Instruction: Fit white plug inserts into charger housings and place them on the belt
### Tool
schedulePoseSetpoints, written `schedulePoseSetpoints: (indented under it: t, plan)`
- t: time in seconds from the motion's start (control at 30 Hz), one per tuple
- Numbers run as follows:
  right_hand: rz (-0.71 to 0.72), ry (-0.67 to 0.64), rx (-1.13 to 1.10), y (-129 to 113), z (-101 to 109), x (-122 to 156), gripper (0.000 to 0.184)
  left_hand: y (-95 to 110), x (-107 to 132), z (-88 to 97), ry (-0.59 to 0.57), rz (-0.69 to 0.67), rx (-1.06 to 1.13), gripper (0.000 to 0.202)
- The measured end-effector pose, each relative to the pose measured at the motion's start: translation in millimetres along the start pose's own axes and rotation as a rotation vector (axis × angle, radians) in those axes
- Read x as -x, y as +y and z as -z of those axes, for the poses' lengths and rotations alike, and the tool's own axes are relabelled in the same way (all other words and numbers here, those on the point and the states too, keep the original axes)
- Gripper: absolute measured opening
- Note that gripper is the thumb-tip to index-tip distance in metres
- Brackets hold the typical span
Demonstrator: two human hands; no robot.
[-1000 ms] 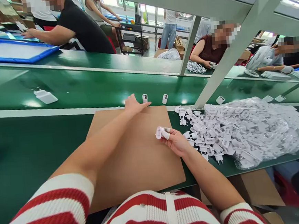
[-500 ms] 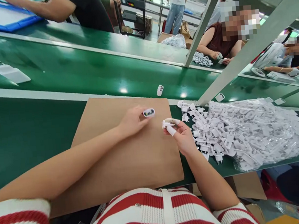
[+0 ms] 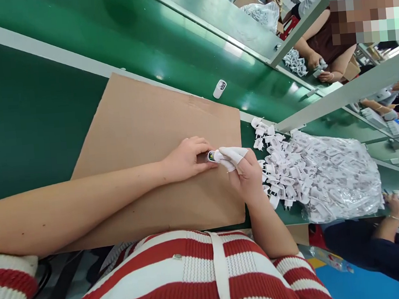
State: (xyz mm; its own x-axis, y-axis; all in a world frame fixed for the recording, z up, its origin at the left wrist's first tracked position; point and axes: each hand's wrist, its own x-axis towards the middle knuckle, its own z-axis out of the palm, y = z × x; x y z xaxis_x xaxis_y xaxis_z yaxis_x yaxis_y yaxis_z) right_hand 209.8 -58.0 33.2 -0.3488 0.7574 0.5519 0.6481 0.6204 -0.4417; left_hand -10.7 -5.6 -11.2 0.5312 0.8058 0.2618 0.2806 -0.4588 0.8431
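Observation:
My left hand (image 3: 188, 159) is closed around a white charger housing (image 3: 211, 157), whose open end shows dark and green parts inside. My right hand (image 3: 246, 171), with white covers on thumb and forefinger, pinches a small white plug cap (image 3: 218, 156) right at that open end. Fingers hide most of the cap, so I cannot tell how far it sits in the housing. Both hands are over a brown cardboard sheet (image 3: 142, 126). Right of them lies a heap of loose white plug caps (image 3: 284, 175).
A clear plastic bag (image 3: 346, 174) full of white caps lies beyond the heap. Another charger housing (image 3: 220, 89) rests on the green belt (image 3: 107, 32). A metal post (image 3: 347, 89) slants across the right. Co-workers sit across the belt and at far right.
My right hand has brought the plug cap left to the housing in my left hand; the two were apart before. The head view has tilted and turned.

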Motion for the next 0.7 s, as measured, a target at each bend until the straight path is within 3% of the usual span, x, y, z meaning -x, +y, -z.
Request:
schedulePoseSetpoints:
  t: [0.1, 0.3, 0.57, 0.7]
  plan:
    - [0.042, -0.051, 0.075, -2, -9, -3, 0.046, 0, 1, -1.2, 0.000, 0.001, -0.010, 0.031]
    - [0.048, -0.085, 0.136, 0, -18, -5, 0.033, -3, 1, -3.2, -0.006, -0.004, -0.020, 0.033]
    - [0.064, 0.056, 0.151, -4, -18, -6, 0.030, -2, 1, -2.7, 0.004, -0.002, -0.032, 0.031]
    - [0.038, -0.024, 0.186, -5, -17, -8, 0.029, -3, 2, -3.6, 0.022, -0.013, -0.031, 0.031]
